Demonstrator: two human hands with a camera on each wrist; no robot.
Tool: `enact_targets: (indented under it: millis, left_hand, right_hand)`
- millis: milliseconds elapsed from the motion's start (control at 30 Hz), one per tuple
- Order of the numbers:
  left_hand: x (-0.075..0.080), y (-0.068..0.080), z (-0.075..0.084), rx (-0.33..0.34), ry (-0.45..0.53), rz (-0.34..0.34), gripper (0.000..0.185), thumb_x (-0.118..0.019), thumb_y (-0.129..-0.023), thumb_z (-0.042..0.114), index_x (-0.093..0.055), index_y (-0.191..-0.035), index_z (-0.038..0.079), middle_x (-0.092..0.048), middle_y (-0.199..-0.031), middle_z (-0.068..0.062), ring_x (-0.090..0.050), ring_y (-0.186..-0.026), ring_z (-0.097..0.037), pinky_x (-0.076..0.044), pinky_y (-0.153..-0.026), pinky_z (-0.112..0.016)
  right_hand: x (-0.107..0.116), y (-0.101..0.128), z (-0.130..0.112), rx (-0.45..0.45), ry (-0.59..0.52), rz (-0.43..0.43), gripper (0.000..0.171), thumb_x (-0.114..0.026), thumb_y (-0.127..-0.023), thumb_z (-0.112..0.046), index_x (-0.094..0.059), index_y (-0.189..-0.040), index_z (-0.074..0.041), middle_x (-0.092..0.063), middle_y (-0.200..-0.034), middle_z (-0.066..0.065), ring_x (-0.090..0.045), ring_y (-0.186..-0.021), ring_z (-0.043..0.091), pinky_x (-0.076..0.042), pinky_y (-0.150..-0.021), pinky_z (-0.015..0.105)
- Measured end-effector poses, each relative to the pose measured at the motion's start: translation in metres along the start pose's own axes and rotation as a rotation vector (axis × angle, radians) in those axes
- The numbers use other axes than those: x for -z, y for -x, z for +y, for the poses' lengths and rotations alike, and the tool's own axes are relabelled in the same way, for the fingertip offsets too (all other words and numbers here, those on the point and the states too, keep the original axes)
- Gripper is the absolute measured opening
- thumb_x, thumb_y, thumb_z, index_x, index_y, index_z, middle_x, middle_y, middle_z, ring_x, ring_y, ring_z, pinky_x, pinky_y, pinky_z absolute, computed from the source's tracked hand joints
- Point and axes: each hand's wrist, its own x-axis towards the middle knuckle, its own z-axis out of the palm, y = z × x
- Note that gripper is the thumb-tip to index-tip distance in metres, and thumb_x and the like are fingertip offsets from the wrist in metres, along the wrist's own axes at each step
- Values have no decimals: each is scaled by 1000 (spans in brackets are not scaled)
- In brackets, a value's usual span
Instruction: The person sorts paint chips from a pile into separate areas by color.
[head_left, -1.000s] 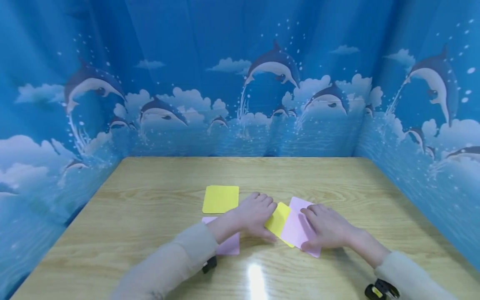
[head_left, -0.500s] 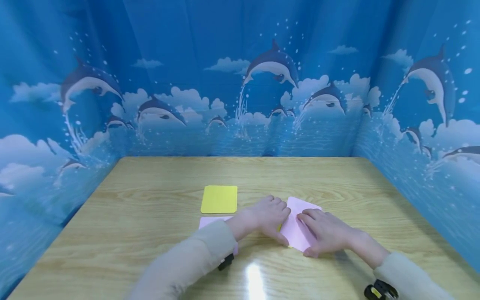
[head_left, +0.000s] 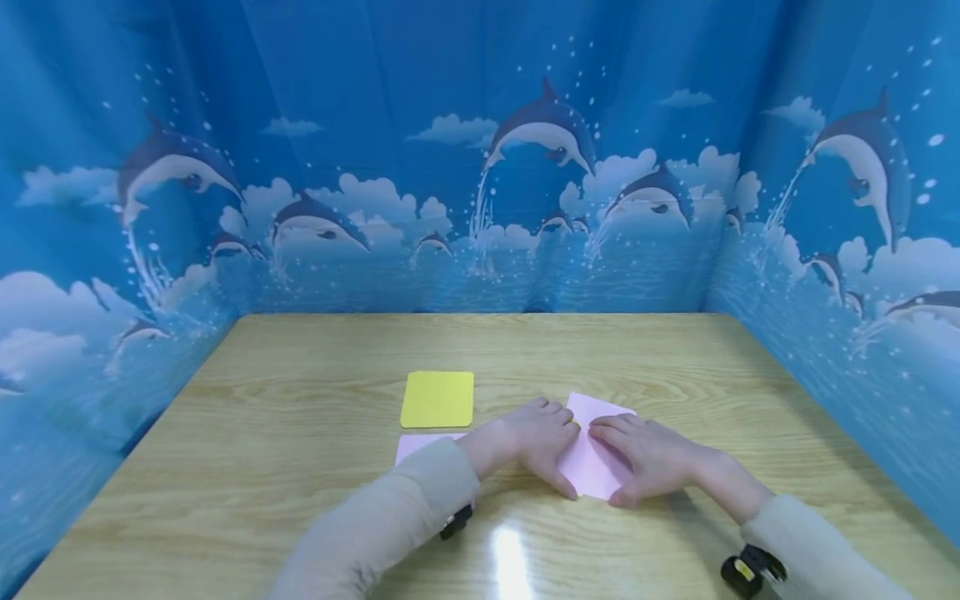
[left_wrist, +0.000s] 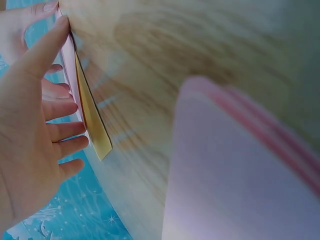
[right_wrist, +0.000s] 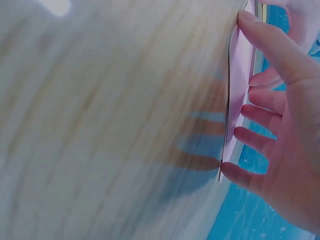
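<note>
**Two hands flat on a pink card, wooden table in a dolphin-curtained booth**

The wooden table (head_left: 300,517) fills the lower half of the head view — pale grain, a glare spot at 6 o'clock. Blue dolphin-print curtains (head_left: 480,167) wall it in from 9 through 12 to 3 o'clock. Just right of centre lies the pink card (head_left: 592,450) with a yellow card (left_wrist: 92,122) under it. The left hand (head_left: 536,437) and right hand (head_left: 648,454) rest on it, fingers spread straight, gripping nothing. At 11 o'clock of them sits a yellow square (head_left: 438,399); a second pink card (head_left: 420,444) lies just below that.
</note>
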Motion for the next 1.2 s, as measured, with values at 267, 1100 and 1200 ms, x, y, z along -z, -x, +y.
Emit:
enact_targets:
  millis: [267, 1100, 1200]
  left_hand:
    - [0, 0, -2, -32, 37, 23, 82, -49, -71, 78, -52, -123, 15, -53, -115, 3, -47, -103, -11, -35, -93, -28]
    - [-2, 1, -4, -38, 104, 40, 73, -57, -72, 72, -55, -115, 14, -51, -102, 3, -46, -92, -10, -38, -84, -24]
    - [-2, 1, -3, -37, 102, 44, 71, -57, -72, 72, -55, -113, 14, -51, -100, 3, -45, -90, -9, -38, -82, -23]
  right_hand:
    - [5, -1, 3, -68, -19, -1, 84, -77, -65, -48, -49, -126, 3, -49, -117, 16, -52, -98, 27, -46, -81, 44]
    - [8, -12, 1, -118, -50, -79, 93, -82, -58, -46, -46, -125, 8, -42, -111, 10, -41, -97, 22, -41, -81, 40]
    - [8, -13, 1, -104, -42, -77, 92, -81, -57, -46, -46, -123, 8, -43, -113, 12, -42, -100, 24, -42, -84, 42]
